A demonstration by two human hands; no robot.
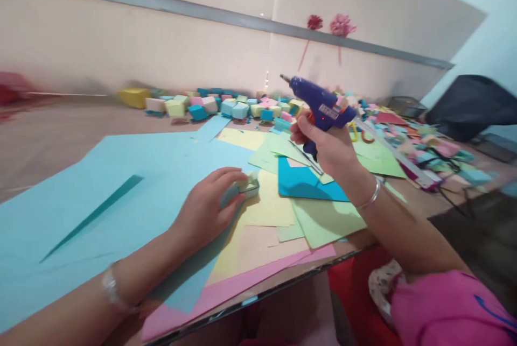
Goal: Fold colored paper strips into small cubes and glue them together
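My right hand [329,144] is wrapped round the handle of a blue hot glue gun [319,101], raised above the papers with its nozzle toward the upper left. A small red light shows on the gun's side. My left hand [212,198] rests low over the table, its fingers closed on a small pale-green folded paper box [249,185]. Under the left hand lie a large light-blue sheet [161,157] and a yellow sheet [270,209]. Below the glue gun is a darker blue sheet [294,182], with scissors [307,157] partly hidden among paper pieces.
Several small coloured paper boxes [197,113] line the back of the table by the wall. Paper scraps [448,149] and a black cable [454,203] lie at the right. A pink sheet [226,292] runs along the front edge. Two paper flowers [342,25] hang on the wall.
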